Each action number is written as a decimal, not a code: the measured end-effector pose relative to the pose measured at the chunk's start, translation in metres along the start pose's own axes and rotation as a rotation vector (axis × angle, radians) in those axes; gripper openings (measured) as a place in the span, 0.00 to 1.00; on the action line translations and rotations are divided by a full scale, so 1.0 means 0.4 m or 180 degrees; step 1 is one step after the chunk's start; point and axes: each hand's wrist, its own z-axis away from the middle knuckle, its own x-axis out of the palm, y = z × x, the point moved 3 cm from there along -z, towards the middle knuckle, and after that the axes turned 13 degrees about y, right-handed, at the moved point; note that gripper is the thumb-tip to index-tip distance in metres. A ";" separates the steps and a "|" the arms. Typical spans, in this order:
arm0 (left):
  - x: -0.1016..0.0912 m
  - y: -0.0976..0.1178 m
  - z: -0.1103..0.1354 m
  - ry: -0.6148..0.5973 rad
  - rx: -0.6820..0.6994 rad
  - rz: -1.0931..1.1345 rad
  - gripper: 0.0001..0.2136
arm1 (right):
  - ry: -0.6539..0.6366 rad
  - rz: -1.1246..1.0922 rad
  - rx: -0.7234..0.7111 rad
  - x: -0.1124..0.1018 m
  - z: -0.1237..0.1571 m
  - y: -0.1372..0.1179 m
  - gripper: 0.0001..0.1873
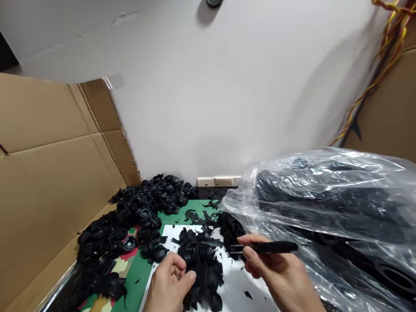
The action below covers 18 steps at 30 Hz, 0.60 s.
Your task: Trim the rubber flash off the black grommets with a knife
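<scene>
My left hand (170, 281) is at the bottom centre, its fingers pinched on a black ribbed rubber part (195, 255) in a small heap on a white sheet (234, 286). My right hand (279, 273) is closed round a slim black-handled knife (266, 247) that lies level, its blade pointing left toward the ribbed parts. Black trimmings are scattered over the sheet.
A large pile of black rubber parts (130, 221) covers the green mat (139, 273) at the left. A clear plastic bag (325, 208) of black parts fills the right. Cardboard (48, 173) walls the left side, a white wall (211, 86) stands behind, and red-yellow wires (386, 47) hang top right.
</scene>
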 end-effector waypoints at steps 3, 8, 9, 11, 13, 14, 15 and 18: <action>-0.029 0.065 -0.030 0.0211 0.1200 -0.1091 0.09 | -0.0097 0.0109 -0.0075 0.005 0.004 0.005 0.21; 0.010 0.161 -0.113 -0.0426 0.1974 -0.1308 0.14 | -0.0207 0.0145 -0.0086 0.021 0.012 0.021 0.22; 0.028 0.171 -0.127 -0.0593 0.2073 -0.1292 0.16 | -0.0202 0.0125 -0.0079 0.022 0.011 0.025 0.22; 0.066 0.180 -0.146 -0.1019 0.2310 -0.1284 0.21 | -0.0285 0.0090 -0.0124 0.023 0.005 0.036 0.22; 0.094 0.180 -0.157 -0.1388 0.2473 -0.1326 0.21 | -0.0412 0.0094 -0.0197 0.022 -0.004 0.046 0.21; 0.102 0.179 -0.160 -0.1517 0.2518 -0.1362 0.19 | -0.0455 0.0106 -0.0218 0.021 -0.008 0.050 0.21; 0.106 0.177 -0.164 -0.1591 0.2541 -0.1403 0.16 | -0.0476 0.0112 -0.0230 0.021 -0.012 0.054 0.21; 0.099 0.176 -0.174 -0.1545 0.2547 -0.1513 0.10 | -0.0492 0.0086 -0.0205 0.023 -0.012 0.054 0.21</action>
